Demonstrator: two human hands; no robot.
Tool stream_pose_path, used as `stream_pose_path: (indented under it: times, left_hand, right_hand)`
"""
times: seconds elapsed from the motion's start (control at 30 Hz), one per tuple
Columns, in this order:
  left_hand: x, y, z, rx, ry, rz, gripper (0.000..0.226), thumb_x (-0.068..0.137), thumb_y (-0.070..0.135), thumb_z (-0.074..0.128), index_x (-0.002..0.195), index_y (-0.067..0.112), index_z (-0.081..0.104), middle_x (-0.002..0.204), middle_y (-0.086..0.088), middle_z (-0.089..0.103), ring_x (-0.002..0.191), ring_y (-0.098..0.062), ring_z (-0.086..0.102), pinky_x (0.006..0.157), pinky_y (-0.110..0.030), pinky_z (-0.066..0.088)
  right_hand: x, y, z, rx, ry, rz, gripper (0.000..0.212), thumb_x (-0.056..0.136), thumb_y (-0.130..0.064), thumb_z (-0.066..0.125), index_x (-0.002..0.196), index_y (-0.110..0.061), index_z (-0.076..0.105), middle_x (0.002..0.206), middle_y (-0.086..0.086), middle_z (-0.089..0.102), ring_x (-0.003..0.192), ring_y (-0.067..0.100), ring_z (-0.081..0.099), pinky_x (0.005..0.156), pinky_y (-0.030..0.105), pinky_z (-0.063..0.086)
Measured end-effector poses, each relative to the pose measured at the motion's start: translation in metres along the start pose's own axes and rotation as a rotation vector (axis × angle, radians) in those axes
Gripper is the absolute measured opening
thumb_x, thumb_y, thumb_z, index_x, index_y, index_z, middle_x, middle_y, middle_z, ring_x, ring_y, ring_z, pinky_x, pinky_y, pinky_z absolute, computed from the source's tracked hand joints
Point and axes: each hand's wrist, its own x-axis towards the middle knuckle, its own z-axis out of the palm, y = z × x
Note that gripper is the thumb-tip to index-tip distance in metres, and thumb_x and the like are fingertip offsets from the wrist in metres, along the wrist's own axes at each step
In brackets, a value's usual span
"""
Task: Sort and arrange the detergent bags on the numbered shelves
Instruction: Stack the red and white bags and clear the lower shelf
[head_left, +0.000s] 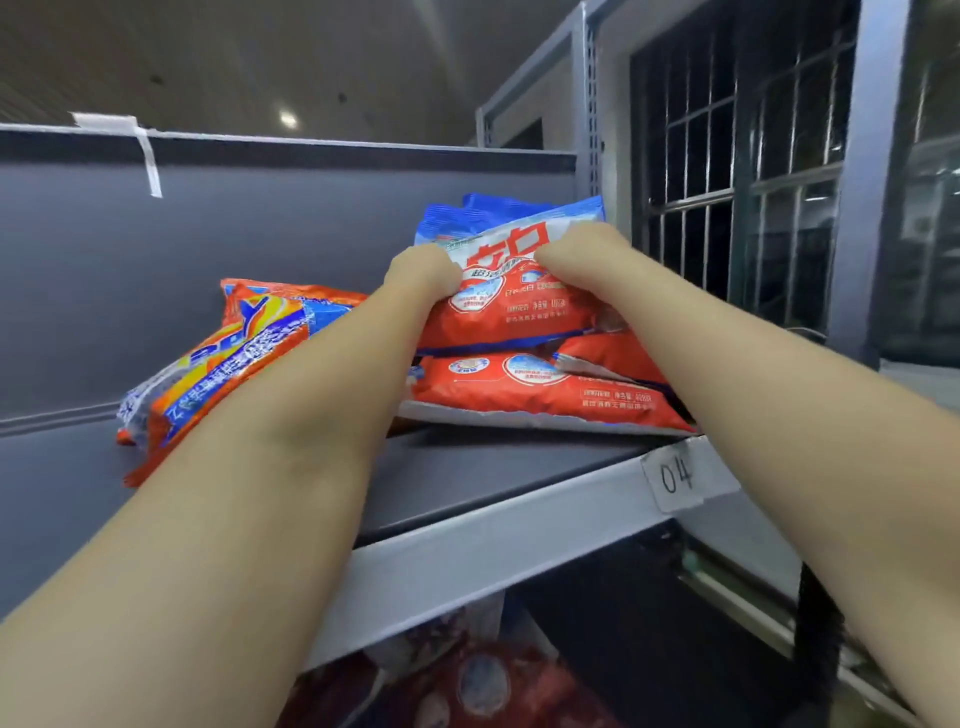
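Observation:
A red, white and blue detergent bag (511, 306) lies on top of a stack at the right end of the top shelf (493, 467). My left hand (423, 273) grips its left side and my right hand (576, 252) grips its upper right part. Under it lies another red bag (540, 395), with a third partly hidden between them on the right. Behind the top bag a blue bag edge (493, 203) shows. To the left, an orange and blue detergent bag (234, 353) lies tilted on the same shelf, partly behind my left forearm.
The shelf's front rail carries a label reading 04 (675, 475). More bags (467, 680) lie on the shelf below. A grey back panel (234, 234) closes the shelf's rear. A metal upright (584, 104) and a barred window (737, 156) stand at the right.

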Motion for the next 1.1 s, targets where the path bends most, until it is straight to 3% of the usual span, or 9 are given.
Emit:
stream_pose_path:
  times: [0.13,0.27,0.33,0.43,0.63,0.77,0.93,1.1]
  left_hand:
    - [-0.029,-0.002,-0.011,0.069,0.121,0.059,0.039,0.096,0.024,0.039,0.126,0.003,0.053,0.131,-0.018,0.053,0.118,-0.036,0.050,0.092,-0.038,0.042]
    - [-0.081,0.004,-0.025,0.091,0.217,0.134,0.041,0.095,0.028,0.039,0.127,0.006,0.054,0.129,-0.018,0.052,0.117,-0.035,0.049,0.091,-0.040,0.042]
    - [-0.115,0.010,-0.029,0.102,0.240,0.171,0.041,0.095,0.031,0.040,0.126,0.009,0.055,0.127,-0.016,0.054,0.116,-0.035,0.050,0.087,-0.039,0.042]
    - [-0.173,0.019,-0.033,0.095,0.320,0.237,0.037,0.096,0.033,0.039,0.118,0.011,0.059,0.119,-0.011,0.059,0.109,-0.031,0.053,0.076,-0.036,0.040]
    - [-0.293,0.014,-0.009,-0.085,0.443,0.392,0.039,0.090,0.033,0.036,0.098,0.010,0.066,0.095,-0.008,0.068,0.089,-0.030,0.061,0.070,-0.041,0.049]
    - [-0.361,-0.006,0.034,-0.108,0.369,0.386,0.036,0.088,0.031,0.038,0.096,0.012,0.068,0.089,-0.004,0.069,0.082,-0.027,0.063,0.066,-0.038,0.052]
    - [-0.407,-0.044,0.095,-0.039,0.072,0.180,0.026,0.094,0.029,0.045,0.105,0.015,0.064,0.100,-0.002,0.066,0.094,-0.024,0.059,0.076,-0.037,0.048]
    - [-0.431,-0.101,0.136,-0.054,-0.087,-0.083,0.031,0.095,0.029,0.046,0.121,0.018,0.059,0.115,-0.004,0.061,0.106,-0.025,0.055,0.080,-0.031,0.043]
  right_hand:
    - [-0.012,0.010,-0.025,-0.076,0.114,-0.030,0.036,0.094,-0.023,0.043,0.118,0.001,0.056,0.124,0.019,0.058,0.113,0.034,0.055,0.070,0.027,0.041]
    - [-0.054,0.018,-0.045,-0.057,0.170,-0.133,0.023,0.094,-0.022,0.044,0.093,-0.004,0.058,0.089,0.021,0.057,0.102,0.034,0.055,0.061,0.027,0.031]
    - [-0.084,0.023,-0.046,-0.012,0.189,-0.219,0.024,0.095,-0.021,0.042,0.090,-0.004,0.058,0.095,0.022,0.059,0.097,0.033,0.053,0.067,0.031,0.034]
    - [-0.134,0.034,-0.043,0.111,0.193,-0.324,0.029,0.092,-0.017,0.044,0.106,-0.002,0.064,0.112,0.015,0.065,0.107,0.032,0.055,0.087,0.036,0.040]
    - [-0.235,0.079,-0.020,0.275,0.154,-0.398,0.022,0.091,-0.014,0.051,0.106,-0.007,0.064,0.107,0.009,0.064,0.099,0.023,0.058,0.082,0.023,0.037]
    - [-0.290,0.117,0.014,0.319,0.001,-0.334,0.020,0.092,-0.015,0.051,0.108,-0.011,0.063,0.104,0.002,0.060,0.092,0.011,0.050,0.076,0.014,0.030]
    - [-0.322,0.157,0.077,0.222,-0.309,-0.152,0.024,0.095,-0.019,0.046,0.114,-0.009,0.058,0.104,0.001,0.055,0.099,0.016,0.052,0.077,0.022,0.033]
    - [-0.329,0.174,0.136,0.147,-0.539,0.025,0.018,0.091,-0.013,0.049,0.080,0.000,0.052,0.084,0.010,0.053,0.086,0.028,0.052,0.066,0.028,0.029]
